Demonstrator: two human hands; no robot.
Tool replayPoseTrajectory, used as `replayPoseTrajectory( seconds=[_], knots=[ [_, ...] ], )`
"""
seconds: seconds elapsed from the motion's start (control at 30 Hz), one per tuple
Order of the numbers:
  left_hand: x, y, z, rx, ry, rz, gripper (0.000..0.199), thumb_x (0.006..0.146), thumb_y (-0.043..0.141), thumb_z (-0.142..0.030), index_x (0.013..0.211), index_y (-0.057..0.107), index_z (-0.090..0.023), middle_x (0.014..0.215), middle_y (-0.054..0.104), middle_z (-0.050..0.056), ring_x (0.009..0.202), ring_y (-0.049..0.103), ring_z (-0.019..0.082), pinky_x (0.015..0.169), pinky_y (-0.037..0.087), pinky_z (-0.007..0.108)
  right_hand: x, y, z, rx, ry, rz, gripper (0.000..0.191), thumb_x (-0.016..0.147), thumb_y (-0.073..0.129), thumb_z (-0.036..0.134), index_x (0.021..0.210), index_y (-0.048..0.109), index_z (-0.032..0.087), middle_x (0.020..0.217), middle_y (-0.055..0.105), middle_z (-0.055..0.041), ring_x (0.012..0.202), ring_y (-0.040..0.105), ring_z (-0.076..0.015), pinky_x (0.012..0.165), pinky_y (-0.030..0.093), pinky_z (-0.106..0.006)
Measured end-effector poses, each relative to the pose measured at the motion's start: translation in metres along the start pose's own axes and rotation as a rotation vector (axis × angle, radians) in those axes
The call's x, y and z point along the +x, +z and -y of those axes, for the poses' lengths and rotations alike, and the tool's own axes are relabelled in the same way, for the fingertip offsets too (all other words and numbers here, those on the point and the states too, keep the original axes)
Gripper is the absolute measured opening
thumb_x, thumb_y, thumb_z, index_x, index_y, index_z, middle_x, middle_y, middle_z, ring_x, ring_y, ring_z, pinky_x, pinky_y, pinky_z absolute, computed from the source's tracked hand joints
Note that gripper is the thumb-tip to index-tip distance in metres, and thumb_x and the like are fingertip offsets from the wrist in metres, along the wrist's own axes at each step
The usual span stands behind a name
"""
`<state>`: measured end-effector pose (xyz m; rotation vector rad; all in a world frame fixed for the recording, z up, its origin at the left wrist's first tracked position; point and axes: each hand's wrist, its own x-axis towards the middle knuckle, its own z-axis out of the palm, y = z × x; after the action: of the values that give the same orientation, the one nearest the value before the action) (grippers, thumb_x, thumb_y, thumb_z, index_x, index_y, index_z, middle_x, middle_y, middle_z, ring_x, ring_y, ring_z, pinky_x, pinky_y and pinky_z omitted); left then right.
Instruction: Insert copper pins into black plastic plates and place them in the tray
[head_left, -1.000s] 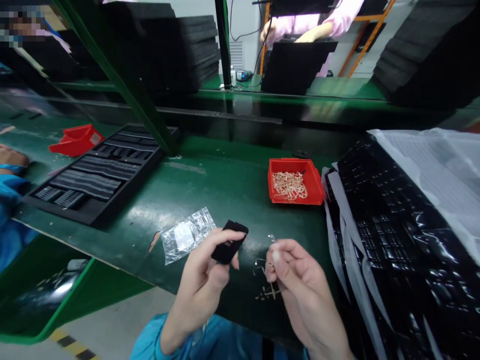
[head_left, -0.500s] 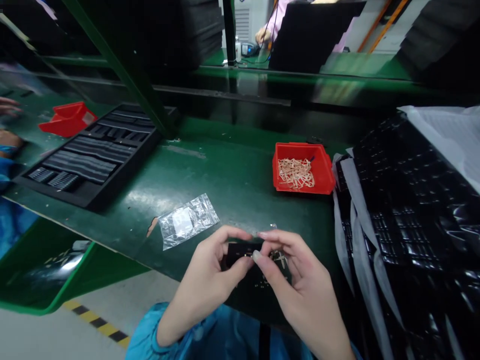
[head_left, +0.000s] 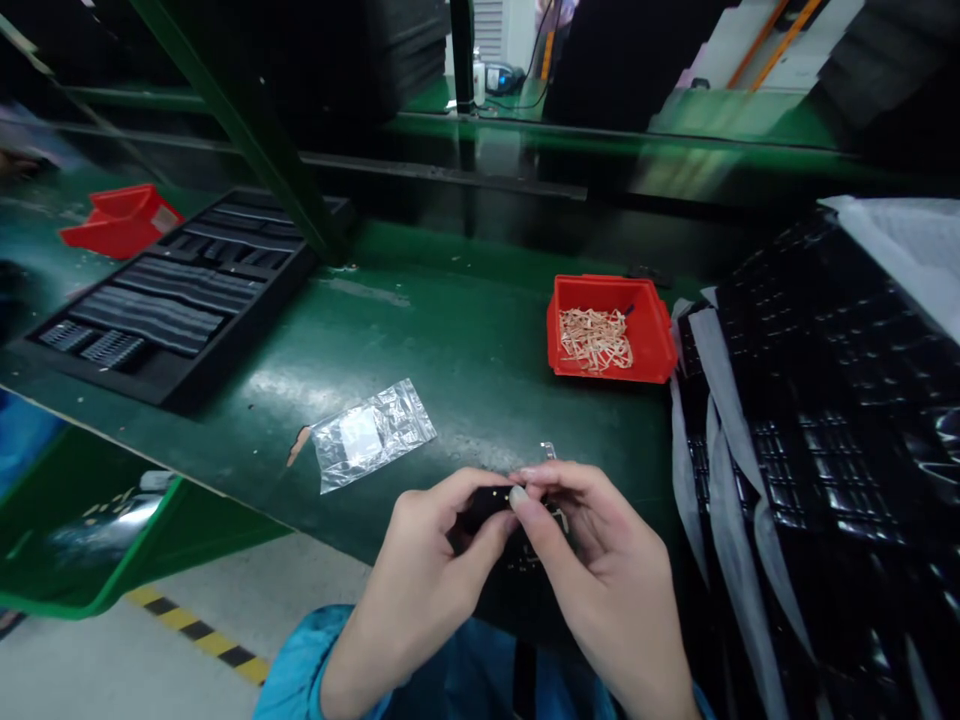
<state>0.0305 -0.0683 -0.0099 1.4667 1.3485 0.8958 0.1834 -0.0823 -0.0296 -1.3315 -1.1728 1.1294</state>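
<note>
A small black part (head_left: 484, 506) with tiny gold-coloured dots is gripped between thumb and fingers of my left hand (head_left: 431, 565). My right hand (head_left: 611, 570) meets it at the part's right end, its thumb and index finger pinched together there; whether they hold a separate small piece is hidden. Below and between the hands lie several small gold-coloured bits (head_left: 525, 560) on a dark surface. A little clear piece (head_left: 549, 450) sits just beyond my right fingers. To the left of my hands lies a clear zip bag with a white label (head_left: 375, 435).
A red bin (head_left: 652, 335) with thin beige strips stands beyond my right hand. Black trays with white sheets (head_left: 817, 440) are stacked at the right. Left are a black foam tray (head_left: 172, 300), another red bin (head_left: 124, 222) and a green crate (head_left: 142, 560) below the table edge.
The black part has tilted and shows less of its face, and my fingers have closed in round it. The view has shifted slightly. The other people's hands are no longer clearly visible.
</note>
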Motion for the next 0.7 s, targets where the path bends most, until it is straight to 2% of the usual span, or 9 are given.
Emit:
replayPoseTrajectory(
  seconds=[0.1,0.27,0.53,0.7],
  knots=[
    [-0.0010,-0.0009,-0.0005,0.013,0.015,-0.001,0.022,0.094,0.067,-0.019,0.110,0.081,-0.025,0.072,0.078,-0.002,0.057,0.069,0.013,0.049,0.051,0.018,-0.0011,-0.0003,0.0001,-0.016,-0.008,0.005,0.006,0.097,0.073,0.025,0.102,0.075,0.028,0.098,0.080,-0.0009,0.091,0.078,-0.0168,0.081,0.061,-0.026],
    [-0.0041,-0.0030,-0.0015,0.033,0.007,0.012,0.023,0.095,0.066,-0.020,0.112,0.081,-0.027,0.060,0.068,-0.005,0.047,0.057,0.012,0.040,0.040,0.020,0.0004,-0.0027,0.0015,-0.017,-0.030,0.029,0.007,0.098,0.072,0.024,0.103,0.074,0.029,0.097,0.079,-0.0002,0.091,0.077,-0.0166,0.080,0.061,-0.026],
    [-0.0053,-0.0051,-0.0014,-0.002,0.003,0.042,0.024,0.097,0.067,-0.021,0.115,0.080,-0.028,0.062,0.068,-0.005,0.048,0.059,0.012,0.042,0.044,0.020,-0.0003,-0.0039,0.0028,-0.016,-0.054,0.029,0.009,0.098,0.072,0.021,0.102,0.073,0.029,0.098,0.078,0.0008,0.092,0.077,-0.0154,0.081,0.061,-0.025],
    [-0.0074,-0.0096,-0.0027,0.011,0.019,0.090,0.025,0.104,0.060,-0.026,0.122,0.077,-0.029,0.063,0.065,-0.005,0.052,0.061,0.012,0.048,0.049,0.019,-0.0006,-0.0019,0.0039,-0.038,-0.082,0.012,0.011,0.097,0.071,0.018,0.102,0.074,0.028,0.099,0.078,0.0003,0.093,0.077,-0.0157,0.086,0.060,-0.026]
  ],
)
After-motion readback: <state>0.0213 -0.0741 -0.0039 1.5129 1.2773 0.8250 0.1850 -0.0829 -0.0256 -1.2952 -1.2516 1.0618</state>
